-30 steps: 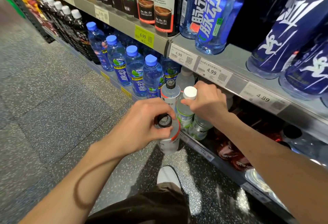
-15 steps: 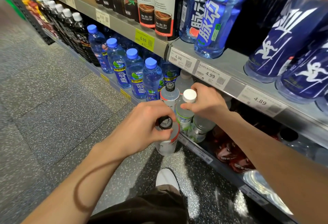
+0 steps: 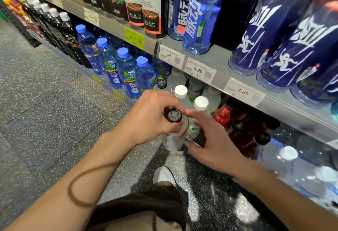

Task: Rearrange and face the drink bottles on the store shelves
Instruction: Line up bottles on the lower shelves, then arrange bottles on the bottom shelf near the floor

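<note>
At the centre of the frame a black-capped white bottle (image 3: 174, 135) hangs off the lower shelf (image 3: 102, 81), the left hand (image 3: 151, 119) with fingers clamped round its neck. The right hand (image 3: 214, 143), fingers spread apart, touches its side just right of centre. Two white-capped bottles (image 3: 200, 103) stand just behind; blue-capped bottles (image 3: 126, 71) line the upper left.

We find open room over the floor (image 3: 45, 113) in front of the lower shelf (image 3: 102, 82). Above, the upper shelf's edge (image 3: 219, 77) overhangs and limits reach from the top. At the lower shelf's front edge, two white caps (image 3: 190, 96), blue bottles (image 3: 126, 71) to their left and red bottles (image 3: 230, 119) to their right stand packed, leaving no gap between them.
</note>
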Demonstrator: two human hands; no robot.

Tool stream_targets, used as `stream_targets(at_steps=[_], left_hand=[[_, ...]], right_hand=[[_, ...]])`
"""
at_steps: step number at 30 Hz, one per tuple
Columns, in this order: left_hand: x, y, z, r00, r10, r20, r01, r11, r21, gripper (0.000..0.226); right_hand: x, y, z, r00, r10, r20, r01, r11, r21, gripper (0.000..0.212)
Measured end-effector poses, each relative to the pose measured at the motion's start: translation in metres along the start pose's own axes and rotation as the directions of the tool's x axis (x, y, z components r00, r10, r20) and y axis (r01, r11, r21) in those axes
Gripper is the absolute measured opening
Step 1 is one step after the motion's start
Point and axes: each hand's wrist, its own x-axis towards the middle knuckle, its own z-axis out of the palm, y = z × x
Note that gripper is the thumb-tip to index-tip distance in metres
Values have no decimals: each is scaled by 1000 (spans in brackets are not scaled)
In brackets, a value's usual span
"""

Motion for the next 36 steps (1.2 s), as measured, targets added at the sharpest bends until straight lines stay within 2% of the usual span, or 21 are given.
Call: stream_targets(at_steps=[3,5,9,12,15,17,21,27,32,36], left_hand=[[2,21,4,999,-32,-36,30,998,-56,25],[4,38,8,997,-69,-45,64,992,-112,28],[13,66,15,998,-68,12,69,968,-242,30],[20,91,16,991,9,137,34,950,-311,51],[24,114,20,967,124,224,-67,967,-247,82],[26,133,30,944,196,266,-131,961,-243,90],[30,174,62,901,268,340,-167,940,-299,84],[32,248,121,927,303,221,-154,845,-512,77],[35,303,163,931,303,205,-130,798,-588,61],[35,342,192,921,333,203,-156,792,-590,70]], right_hand=[[-17,1,1,992,117,37,-121,981,154,84],[-23,-2,-5,983,185,-4,-180,957,229,82],[-41,-8,-31,955,256,-150,-216,947,238,70],[-62,-15,-61,936,281,-212,-227,942,245,68],[-88,-22,-91,900,329,-285,-244,924,294,61],[-108,-25,-111,867,355,-350,-251,917,310,56],[-150,-33,-150,807,366,-464,-230,917,325,59],[-215,-45,-210,703,315,-638,-183,946,266,61],[-265,-41,-255,591,389,-707,-223,921,321,67],[-296,-36,-282,518,412,-749,-220,911,349,67]])
